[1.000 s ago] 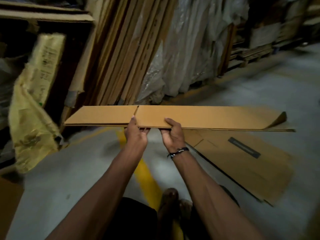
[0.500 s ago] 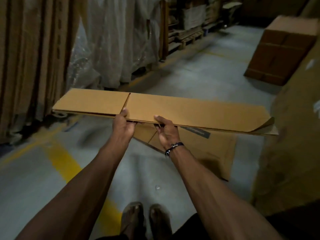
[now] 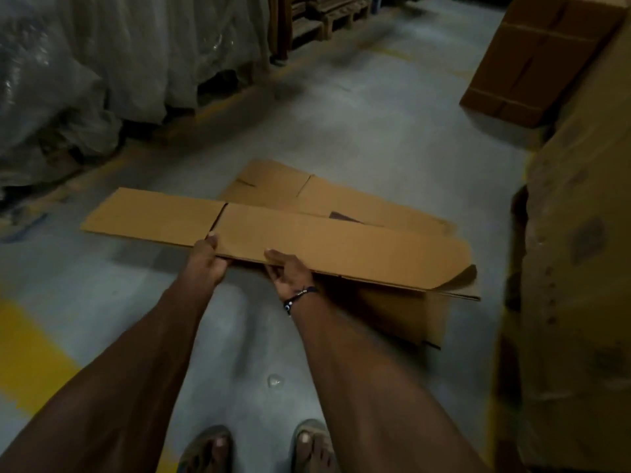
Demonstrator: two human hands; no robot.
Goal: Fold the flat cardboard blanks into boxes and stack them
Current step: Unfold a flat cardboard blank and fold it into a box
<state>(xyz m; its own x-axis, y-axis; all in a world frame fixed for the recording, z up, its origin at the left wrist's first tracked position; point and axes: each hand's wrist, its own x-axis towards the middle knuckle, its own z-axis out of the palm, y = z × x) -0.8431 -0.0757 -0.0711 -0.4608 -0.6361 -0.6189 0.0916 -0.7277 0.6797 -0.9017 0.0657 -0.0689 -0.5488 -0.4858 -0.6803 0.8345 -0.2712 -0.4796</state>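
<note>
You hold a flat cardboard blank level above the floor

Your left hand and right hand each pinch its near edge (thumbs on top, fingers beneath); another blank lies on the concrete floor just under it, folded boxes to your right

Grey concrete floor bears a flat cardboard blank.

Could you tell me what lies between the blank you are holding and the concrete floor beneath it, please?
In the head view, another flat cardboard blank lies on the floor under the held blank, which both the left hand and right hand grip.
</note>
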